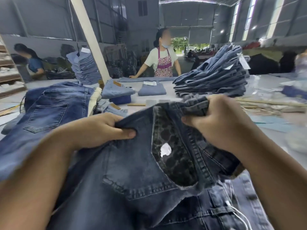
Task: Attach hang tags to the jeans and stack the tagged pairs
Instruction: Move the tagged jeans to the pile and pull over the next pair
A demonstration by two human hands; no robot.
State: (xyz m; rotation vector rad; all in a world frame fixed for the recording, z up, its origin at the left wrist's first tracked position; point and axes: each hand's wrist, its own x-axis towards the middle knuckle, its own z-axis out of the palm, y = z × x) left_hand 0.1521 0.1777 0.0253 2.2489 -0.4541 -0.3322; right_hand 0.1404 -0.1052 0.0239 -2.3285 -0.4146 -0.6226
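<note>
A dark blue pair of jeans (132, 171) lies in front of me with its waist pulled open, showing a patterned inner lining (172, 156) and a small white label (165, 149). My left hand (101, 128) pinches the waist edge on the left, thumb on top. My right hand (219, 123) grips the bunched waistband (196, 107) on the right and holds it up. I see no hang tag in either hand.
More dark jeans (49, 107) lie at the left. A tall stack of lighter jeans (212, 80) with white tags stands at the back right, and folded pairs (152, 89) sit mid-table. A person (163, 60) stands across the table. Paper strips (269, 105) lie right.
</note>
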